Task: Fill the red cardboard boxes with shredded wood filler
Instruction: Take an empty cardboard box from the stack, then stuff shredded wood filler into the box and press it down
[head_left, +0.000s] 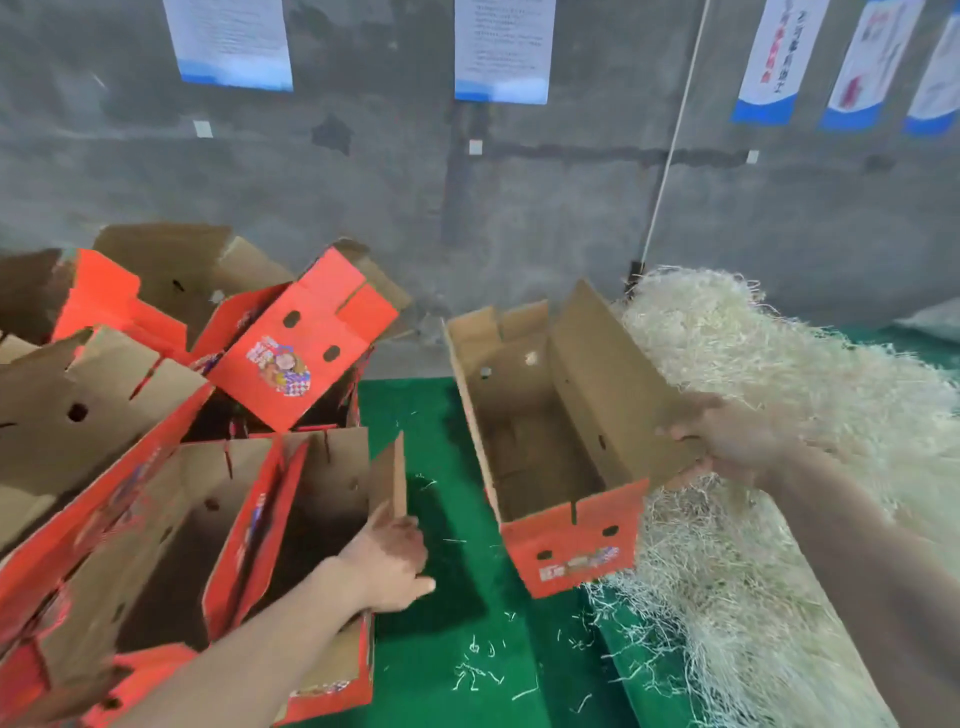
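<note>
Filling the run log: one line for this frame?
left hand: at stacked box flap, grip unclear | right hand: grips right flap of open box | open box: empty, on green mat | wood filler: piled right of it

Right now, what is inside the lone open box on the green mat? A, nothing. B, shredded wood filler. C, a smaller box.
A: the lone box shows only its bare cardboard floor; the shredded wood filler lies heaped outside, to its right.
</note>
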